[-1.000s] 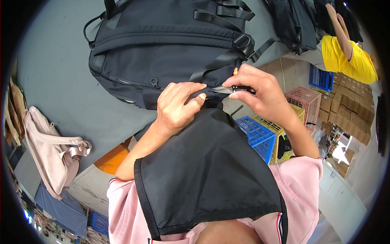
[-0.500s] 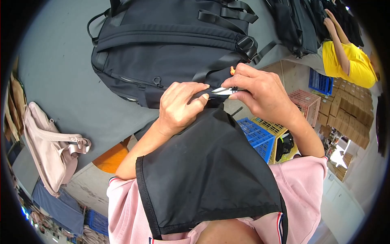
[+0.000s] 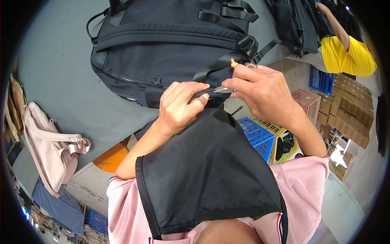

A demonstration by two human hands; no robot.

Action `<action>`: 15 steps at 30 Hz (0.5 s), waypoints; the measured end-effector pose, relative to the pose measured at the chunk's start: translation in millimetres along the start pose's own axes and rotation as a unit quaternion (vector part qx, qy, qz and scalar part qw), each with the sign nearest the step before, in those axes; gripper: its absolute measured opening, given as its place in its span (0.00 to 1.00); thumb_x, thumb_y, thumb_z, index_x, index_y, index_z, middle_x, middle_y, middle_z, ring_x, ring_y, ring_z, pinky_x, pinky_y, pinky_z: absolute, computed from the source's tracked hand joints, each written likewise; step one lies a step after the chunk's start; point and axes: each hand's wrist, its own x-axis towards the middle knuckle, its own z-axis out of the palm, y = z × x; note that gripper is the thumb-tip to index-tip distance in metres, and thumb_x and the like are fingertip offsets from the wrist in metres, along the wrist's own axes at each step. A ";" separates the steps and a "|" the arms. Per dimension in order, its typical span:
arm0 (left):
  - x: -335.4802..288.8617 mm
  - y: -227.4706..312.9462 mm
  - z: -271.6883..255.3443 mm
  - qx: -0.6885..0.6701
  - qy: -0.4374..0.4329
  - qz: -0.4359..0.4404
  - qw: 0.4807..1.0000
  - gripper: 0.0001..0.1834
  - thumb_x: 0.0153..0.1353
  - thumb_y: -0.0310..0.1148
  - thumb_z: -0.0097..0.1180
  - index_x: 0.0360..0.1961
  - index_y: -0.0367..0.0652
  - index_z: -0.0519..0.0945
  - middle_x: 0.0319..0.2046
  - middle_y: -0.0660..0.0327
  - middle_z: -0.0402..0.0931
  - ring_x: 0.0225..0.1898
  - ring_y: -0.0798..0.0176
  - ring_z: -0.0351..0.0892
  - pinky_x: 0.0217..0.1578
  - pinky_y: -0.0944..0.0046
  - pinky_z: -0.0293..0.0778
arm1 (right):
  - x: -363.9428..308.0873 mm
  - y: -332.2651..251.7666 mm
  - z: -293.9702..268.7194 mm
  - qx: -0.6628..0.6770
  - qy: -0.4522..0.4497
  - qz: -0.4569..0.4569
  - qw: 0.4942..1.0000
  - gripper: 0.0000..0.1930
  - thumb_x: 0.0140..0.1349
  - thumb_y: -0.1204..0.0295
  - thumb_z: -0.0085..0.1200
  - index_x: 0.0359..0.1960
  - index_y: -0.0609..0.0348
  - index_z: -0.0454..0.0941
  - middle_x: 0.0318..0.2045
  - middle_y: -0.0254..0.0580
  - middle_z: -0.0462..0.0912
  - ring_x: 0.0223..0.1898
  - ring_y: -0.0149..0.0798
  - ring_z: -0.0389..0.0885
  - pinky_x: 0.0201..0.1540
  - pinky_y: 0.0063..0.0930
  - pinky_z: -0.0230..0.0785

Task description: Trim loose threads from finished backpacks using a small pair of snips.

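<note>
A black backpack [image 3: 170, 61] lies on the grey table, its lower side toward me. My left hand [image 3: 180, 103] pinches the fabric at the bag's near edge between thumb and fingers. In my right hand [image 3: 260, 89] is a pair of small thread snips [image 3: 220, 88], with metal blades and an orange tie at the handle. Their tips touch or nearly touch the fabric just right of my left fingertips. Most of the handle is hidden in my right hand.
A pink bag [image 3: 55, 146] rests at the table's left edge. More black bags [image 3: 292, 28] lie at far right, by a person in a yellow shirt [image 3: 347, 55]. Blue crate [image 3: 256, 138], pink crate [image 3: 304, 101] and stacked cartons [image 3: 349, 110] stand to the right below.
My right hand has turned and shifted slightly up and right, and the snips' blades look closer together. My left hand and the backpack stay put. The person in yellow has shifted.
</note>
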 end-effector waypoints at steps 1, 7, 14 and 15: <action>0.3 0.2 0.1 -0.001 -0.002 -0.003 1.000 0.06 0.46 0.24 0.61 0.22 0.41 0.74 0.32 0.58 0.80 0.30 0.61 0.80 0.25 0.65 0.69 | 1.5 0.9 -1.2 -0.015 -0.004 -0.017 1.000 0.08 0.46 0.76 0.59 0.30 0.55 0.76 0.30 0.34 0.72 0.29 0.39 0.76 0.29 0.31 0.66; 1.4 1.3 0.4 -0.004 -0.002 0.002 1.000 0.06 0.45 0.24 0.61 0.23 0.41 0.74 0.32 0.58 0.80 0.30 0.60 0.80 0.25 0.65 0.69 | 9.6 8.5 -6.1 -0.075 -0.034 -0.086 0.993 0.08 0.40 0.76 0.57 0.24 0.54 0.72 0.27 0.33 0.70 0.25 0.38 0.74 0.29 0.29 0.66; 0.5 -1.6 0.3 -0.003 0.003 -0.004 1.000 0.07 0.47 0.24 0.61 0.23 0.41 0.74 0.31 0.57 0.80 0.30 0.60 0.80 0.25 0.64 0.69 | -0.6 5.0 6.3 0.024 -0.002 0.013 1.000 0.09 0.45 0.78 0.60 0.30 0.57 0.77 0.29 0.34 0.72 0.27 0.37 0.75 0.29 0.27 0.68; 1.0 -2.0 0.4 -0.002 0.008 0.001 1.000 0.07 0.47 0.24 0.61 0.22 0.40 0.73 0.31 0.57 0.80 0.30 0.60 0.80 0.25 0.64 0.69 | -3.6 8.8 11.0 0.024 -0.003 0.011 1.000 0.09 0.45 0.78 0.60 0.30 0.57 0.77 0.29 0.34 0.72 0.27 0.37 0.75 0.29 0.27 0.68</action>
